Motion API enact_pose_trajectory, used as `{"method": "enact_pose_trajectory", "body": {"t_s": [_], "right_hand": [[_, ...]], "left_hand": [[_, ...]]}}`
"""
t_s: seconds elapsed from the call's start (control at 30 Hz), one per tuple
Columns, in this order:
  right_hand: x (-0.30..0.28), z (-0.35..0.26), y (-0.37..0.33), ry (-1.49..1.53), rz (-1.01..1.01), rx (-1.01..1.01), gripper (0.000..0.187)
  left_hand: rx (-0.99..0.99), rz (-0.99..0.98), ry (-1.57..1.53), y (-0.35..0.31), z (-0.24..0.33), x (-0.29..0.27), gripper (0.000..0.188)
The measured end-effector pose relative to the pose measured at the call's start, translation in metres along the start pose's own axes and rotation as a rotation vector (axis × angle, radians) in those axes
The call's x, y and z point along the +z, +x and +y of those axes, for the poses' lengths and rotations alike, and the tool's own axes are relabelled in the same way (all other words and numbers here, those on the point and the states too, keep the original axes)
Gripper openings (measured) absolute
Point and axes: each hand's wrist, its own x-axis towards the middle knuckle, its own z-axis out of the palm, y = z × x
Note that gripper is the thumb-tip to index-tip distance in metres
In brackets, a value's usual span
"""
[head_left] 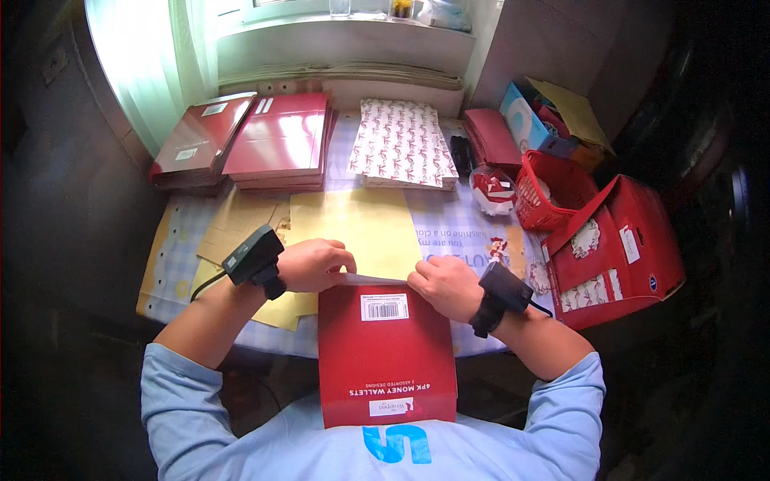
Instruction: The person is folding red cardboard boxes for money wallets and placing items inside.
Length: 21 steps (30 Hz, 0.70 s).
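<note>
A flat red cardboard packet [385, 345] with a white barcode label leans from the table's near edge toward my body. Along its far edge runs a pale strip or flap. My left hand [319, 264] has its fingers curled at the left end of that edge. At the right end, my right hand [445, 284] pinches the same edge between thumb and fingers. Yellow card sheets [353, 220] lie flat just beyond both hands. What is inside the packet cannot be seen.
Beyond are stacks of red packets [277, 132] and a stack of patterned white-and-red sheets [399, 140]. To the right stand a red plastic basket [553, 196], a blue box [525, 120] and a large red carton [618, 248]. A checked cloth [281, 341] covers the table.
</note>
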Motion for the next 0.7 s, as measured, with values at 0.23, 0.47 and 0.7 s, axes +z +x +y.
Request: {"method": "enact_pose_trajectory", "body": {"t_s": [0.23,0.47,0.7], "right_hand": [[-0.01,-0.005,-0.002,-0.183,-0.015,-0.116,0.005],[-0.01,-0.011,-0.005,-0.193,0.013,-0.158,0.032],[-0.012,-0.013,-0.011,-0.338,-0.086,-0.243,0.042]], "left_hand": [[0.411,0.317,0.507,-0.007,0.004,0.027,0.013],[0.419,0.338,0.833,-0.011,0.023,0.034,0.038],[0.474,0.269,0.869,-0.013,0.024,0.027,0.035]]}}
